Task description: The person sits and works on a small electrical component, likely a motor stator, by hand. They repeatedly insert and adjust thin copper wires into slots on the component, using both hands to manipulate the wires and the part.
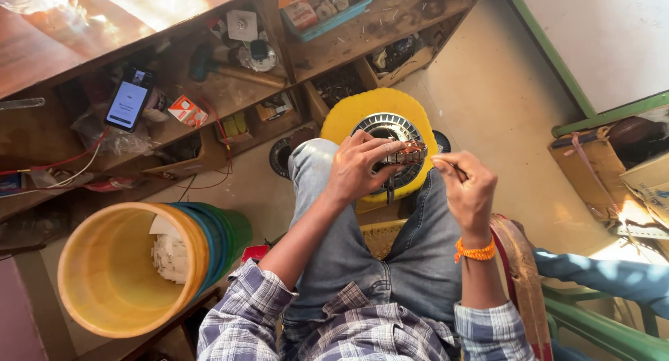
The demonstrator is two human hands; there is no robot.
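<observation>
A round metal motor stator (pixel 388 132) with copper windings rests on a yellow disc-shaped stand (pixel 348 117) by my knees. My left hand (pixel 359 167) lies on the stator's near rim, its fingers pressing on the copper coil. My right hand (pixel 465 188), with an orange thread band at the wrist, pinches a thin tool or wire whose tip meets the coil at the stator's right edge. I sit in jeans and a checked shirt.
A stack of plastic buckets (pixel 125 267), yellow one on top, holds white scraps at my left. Wooden shelves (pixel 230 89) ahead carry a lit phone (pixel 129 100), small boxes, a blue tray (pixel 324 9) and parts. Cardboard boxes (pixel 627 173) stand right; a green frame (pixel 599 329) lower right.
</observation>
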